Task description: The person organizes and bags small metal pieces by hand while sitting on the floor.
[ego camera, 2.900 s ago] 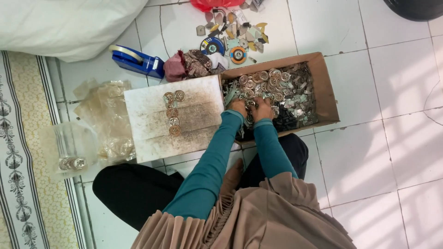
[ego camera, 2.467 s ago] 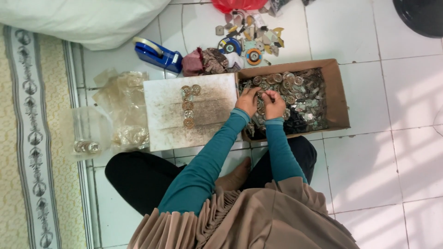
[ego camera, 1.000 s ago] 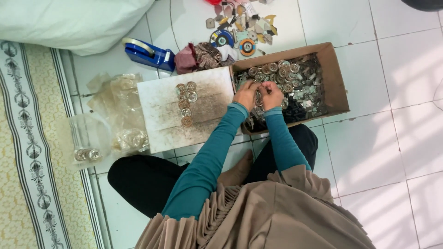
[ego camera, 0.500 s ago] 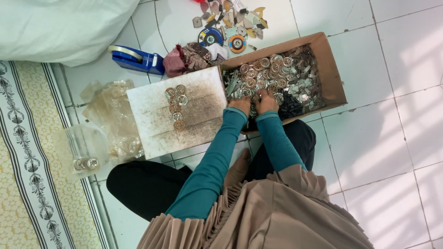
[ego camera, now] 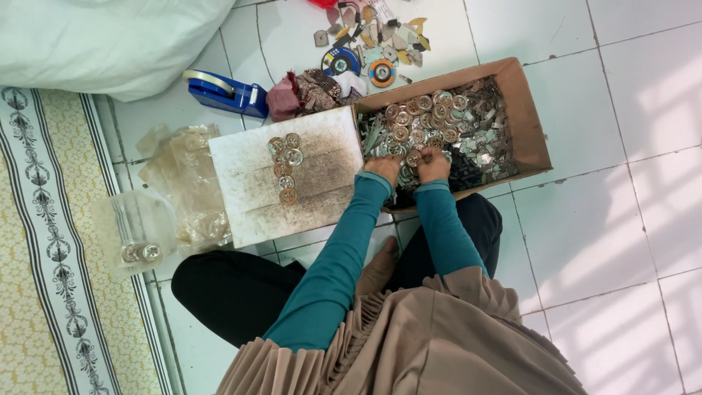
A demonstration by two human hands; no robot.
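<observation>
— Since half a second ago, has anything moved?

— Hardly. Both hands stay at the near left edge of the cardboard box, and the view has only shifted a little. The left hand and right hand sit close together, fingers curled down into the heap of round metal pieces. Whether either hand is pinching a piece cannot be told; the fingertips are buried among them.

— How many pieces are there?

— In the box, too many to count: a pile of round ones toward the left and far side, with flat silvery scraps to the right. On the white board just left of the box, five round pieces lie in a short column, touching one another.

— And further out?

— Left of the board lies a heap of clear plastic bags, and nearer left one bag with a few round pieces inside. Beyond the board, one blue tape dispenser rests on the tiles, with a bundle of patterned cloth beside it. Farther still are two small discs and scattered bits. A white sack fills the far left corner, and a patterned mat runs down the left side.

— Anything blocking the hands?

— Only the box's near wall, over which both teal sleeves reach.
</observation>
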